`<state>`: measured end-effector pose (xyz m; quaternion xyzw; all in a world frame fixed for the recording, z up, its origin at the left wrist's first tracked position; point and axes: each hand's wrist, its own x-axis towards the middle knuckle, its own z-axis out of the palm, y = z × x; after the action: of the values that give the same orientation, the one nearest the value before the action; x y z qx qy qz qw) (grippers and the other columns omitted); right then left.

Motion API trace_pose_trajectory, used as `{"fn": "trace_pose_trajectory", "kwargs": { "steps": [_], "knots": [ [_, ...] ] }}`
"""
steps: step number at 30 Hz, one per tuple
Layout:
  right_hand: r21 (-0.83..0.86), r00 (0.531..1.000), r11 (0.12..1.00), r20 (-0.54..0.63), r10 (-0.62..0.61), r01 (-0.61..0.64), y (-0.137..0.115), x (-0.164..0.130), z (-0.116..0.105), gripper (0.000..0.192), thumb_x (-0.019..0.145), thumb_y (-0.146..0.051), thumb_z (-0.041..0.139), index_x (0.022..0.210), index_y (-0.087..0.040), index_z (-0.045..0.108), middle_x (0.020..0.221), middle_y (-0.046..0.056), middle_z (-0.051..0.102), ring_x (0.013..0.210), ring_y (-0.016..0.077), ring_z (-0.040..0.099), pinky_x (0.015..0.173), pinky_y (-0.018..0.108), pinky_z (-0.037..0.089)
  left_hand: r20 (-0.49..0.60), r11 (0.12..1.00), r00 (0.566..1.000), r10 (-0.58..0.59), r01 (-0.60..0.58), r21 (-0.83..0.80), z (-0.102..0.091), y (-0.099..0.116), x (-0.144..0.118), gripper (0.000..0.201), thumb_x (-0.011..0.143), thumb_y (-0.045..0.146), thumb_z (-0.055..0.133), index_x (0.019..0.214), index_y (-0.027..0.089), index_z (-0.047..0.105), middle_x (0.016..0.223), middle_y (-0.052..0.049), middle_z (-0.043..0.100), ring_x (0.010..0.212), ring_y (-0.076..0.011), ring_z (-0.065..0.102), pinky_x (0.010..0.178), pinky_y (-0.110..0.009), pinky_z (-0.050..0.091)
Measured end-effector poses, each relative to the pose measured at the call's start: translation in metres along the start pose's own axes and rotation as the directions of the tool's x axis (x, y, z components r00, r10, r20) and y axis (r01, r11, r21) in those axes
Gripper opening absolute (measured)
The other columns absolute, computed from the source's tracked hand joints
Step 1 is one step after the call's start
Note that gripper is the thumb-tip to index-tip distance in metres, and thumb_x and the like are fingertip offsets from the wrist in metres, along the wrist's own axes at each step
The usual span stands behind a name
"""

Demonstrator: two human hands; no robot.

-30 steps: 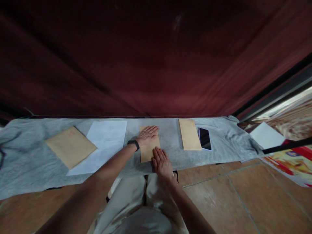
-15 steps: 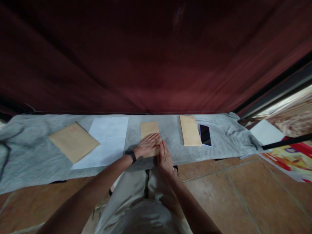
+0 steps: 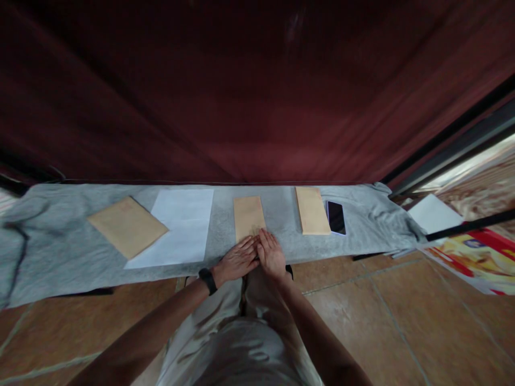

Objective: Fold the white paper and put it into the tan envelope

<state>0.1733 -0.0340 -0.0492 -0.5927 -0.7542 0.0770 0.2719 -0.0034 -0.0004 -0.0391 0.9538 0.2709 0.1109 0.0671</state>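
A tan paper envelope (image 3: 248,214) lies lengthwise on a grey cloth in front of me, its near end covered by my hands. My left hand (image 3: 238,260), with a black band at the wrist, rests flat across that near end, fingers stretched to the right. My right hand (image 3: 272,257) touches the near right corner, fingers extended and leaning inward. The fingertips of both hands meet over the paper. What lies under them is hidden.
Left of the envelope, a larger tan envelope (image 3: 127,228) overlaps a white paper sheet (image 3: 183,228). To the right are a stack of tan envelopes (image 3: 313,212) and a phone (image 3: 336,218). The grey cloth (image 3: 364,225) covers a narrow bench against a dark red surface (image 3: 257,128).
Both hands have slid toward me, to the envelope's near end, uncovering more of its far part. My right hand now leans over the corner instead of lying along the side. The view shifted slightly.
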Motion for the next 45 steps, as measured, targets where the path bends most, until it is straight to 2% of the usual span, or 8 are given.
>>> {"fn": "trace_pose_trajectory", "kwargs": {
  "steps": [3, 10, 17, 22, 27, 34, 38, 45],
  "knots": [
    [-0.082, 0.996, 0.994, 0.052, -0.074, 0.078, -0.003, -0.002, -0.002, 0.048, 0.108, -0.031, 0.036, 0.152, -0.015, 0.046, 0.155, 0.011, 0.051, 0.147, 0.0212, 0.043, 0.126, 0.045, 0.028, -0.028, 0.999, 0.999, -0.042, 0.043, 0.025, 0.002, 0.006, -0.012, 0.053, 0.101, 0.035, 0.051, 0.146, 0.008, 0.049, 0.156, -0.021, 0.047, 0.149, -0.0249, 0.039, 0.125, -0.045, 0.029],
    [-0.131, 0.973, 0.973, 0.152, -0.171, 0.192, -0.001, -0.018, -0.009, 0.055, 0.107, -0.039, 0.042, 0.157, -0.016, 0.038, 0.160, 0.011, 0.044, 0.149, 0.0233, 0.040, 0.127, 0.049, 0.022, -0.074, 0.988, 0.988, -0.132, 0.137, 0.068, -0.006, 0.017, -0.041, 0.064, 0.104, 0.047, 0.042, 0.155, 0.008, 0.037, 0.161, -0.018, 0.040, 0.153, -0.0261, 0.031, 0.124, -0.046, 0.031],
    [-0.129, 0.988, 0.984, 0.108, -0.112, 0.126, 0.006, -0.034, -0.021, 0.053, 0.108, -0.035, 0.040, 0.158, -0.016, 0.037, 0.159, 0.011, 0.045, 0.147, 0.0239, 0.042, 0.126, 0.050, 0.025, -0.103, 0.973, 0.974, -0.200, 0.210, 0.100, -0.009, 0.019, -0.060, 0.065, 0.104, 0.047, 0.042, 0.157, 0.011, 0.035, 0.162, -0.017, 0.039, 0.153, -0.0260, 0.032, 0.124, -0.046, 0.033],
    [-0.098, 0.997, 0.993, 0.056, -0.054, 0.059, 0.013, -0.037, -0.027, 0.048, 0.107, -0.032, 0.038, 0.152, -0.015, 0.048, 0.153, 0.011, 0.053, 0.144, 0.0248, 0.046, 0.126, 0.050, 0.025, -0.110, 0.969, 0.974, -0.199, 0.212, 0.126, -0.012, 0.020, -0.066, 0.064, 0.104, 0.047, 0.043, 0.156, 0.010, 0.037, 0.161, -0.018, 0.039, 0.152, -0.0268, 0.033, 0.124, -0.046, 0.034],
    [-0.050, 0.999, 0.998, 0.025, -0.046, 0.047, -0.001, -0.005, -0.021, 0.049, 0.107, -0.032, 0.036, 0.149, -0.012, 0.050, 0.154, 0.013, 0.051, 0.146, 0.0246, 0.043, 0.123, 0.047, 0.032, -0.113, 0.965, 0.971, -0.210, 0.224, 0.134, -0.011, 0.020, -0.064, 0.063, 0.103, 0.047, 0.042, 0.154, 0.010, 0.040, 0.159, -0.019, 0.043, 0.150, -0.0281, 0.037, 0.123, -0.048, 0.035],
    [-0.072, 0.991, 0.992, 0.097, -0.093, 0.100, -0.034, 0.055, 0.024, 0.053, 0.107, -0.035, 0.039, 0.154, -0.011, 0.044, 0.159, 0.013, 0.044, 0.150, 0.0213, 0.038, 0.125, 0.041, 0.028, -0.113, 0.963, 0.970, -0.214, 0.229, 0.144, -0.006, 0.021, -0.064, 0.065, 0.103, 0.047, 0.040, 0.152, 0.005, 0.041, 0.155, -0.024, 0.046, 0.147, -0.0313, 0.042, 0.121, -0.051, 0.036],
    [-0.158, 0.994, 0.987, 0.105, -0.019, 0.035, -0.022, 0.070, 0.034, 0.053, 0.107, -0.037, 0.038, 0.154, -0.013, 0.044, 0.160, 0.012, 0.042, 0.150, 0.0238, 0.038, 0.125, 0.044, 0.025, -0.115, 0.961, 0.969, -0.219, 0.234, 0.146, -0.005, 0.021, -0.065, 0.064, 0.104, 0.047, 0.041, 0.153, 0.006, 0.039, 0.157, -0.022, 0.044, 0.149, -0.0304, 0.038, 0.121, -0.051, 0.037],
    [-0.220, 0.995, 0.973, 0.049, 0.086, -0.073, 0.017, 0.086, 0.025, 0.055, 0.107, -0.038, 0.035, 0.155, -0.012, 0.042, 0.158, 0.015, 0.044, 0.148, 0.0269, 0.041, 0.123, 0.049, 0.026, -0.136, 0.966, 0.966, -0.220, 0.236, 0.110, 0.001, 0.018, -0.065, 0.064, 0.104, 0.046, 0.041, 0.156, 0.010, 0.035, 0.159, -0.020, 0.042, 0.151, -0.0289, 0.035, 0.121, -0.051, 0.037]
  ]
}}
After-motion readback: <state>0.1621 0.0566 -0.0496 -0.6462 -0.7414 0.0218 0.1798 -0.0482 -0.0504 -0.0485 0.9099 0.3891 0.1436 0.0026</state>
